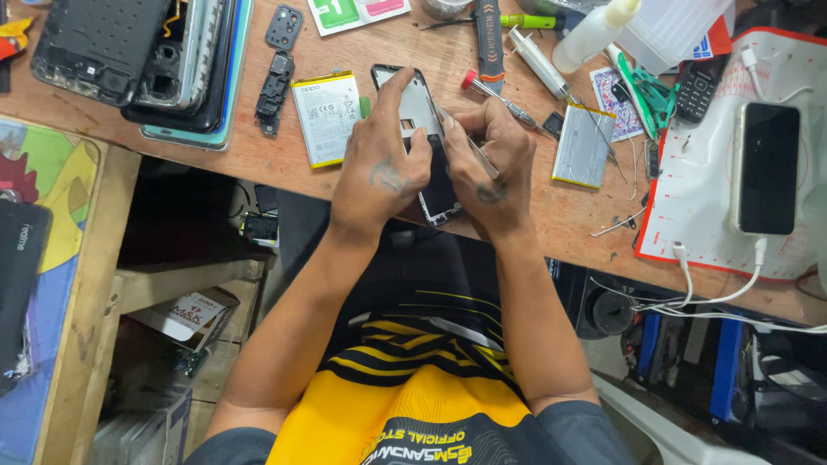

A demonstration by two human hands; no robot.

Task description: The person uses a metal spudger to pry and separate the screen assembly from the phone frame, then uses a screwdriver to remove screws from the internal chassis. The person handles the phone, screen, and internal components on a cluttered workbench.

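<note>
- Wooden workbench (pixel 284 164) — spans the upper frame and carries all parts; its near edge passes just under the hands, so the work sits at the edge close to the body
- Red-bordered white mat (pixel 715 198) at the right end, bearing a cream phone (pixel 767 168) face up with a white cable (pixel 741 275) plugged into its lower end; the mat's right side is cut off
- Stack of opened phone shells (pixel 146 60) at top left, cut off by the frame's top edge
- Opened phone frame (pixel 422 129) — lies slanted on the bench near its front edge, between both hands; its lower half is hidden behind the fingers
- Left hand (pixel 383 168) pressed down over the frame with fingers closed on its side, judged to steady it
- Right hand (pixel 491 164) pinched narrow on a thin metal tool (pixel 469 146) laid across the frame; the tip and what it touches cannot be made out
- White battery (pixel 326 116) just left of the frame; silver battery (pixel 584 146) to its right; both apart from the hands
- Red-capped screwdriver (pixel 495 95) beyond the right hand, partly hidden
</note>
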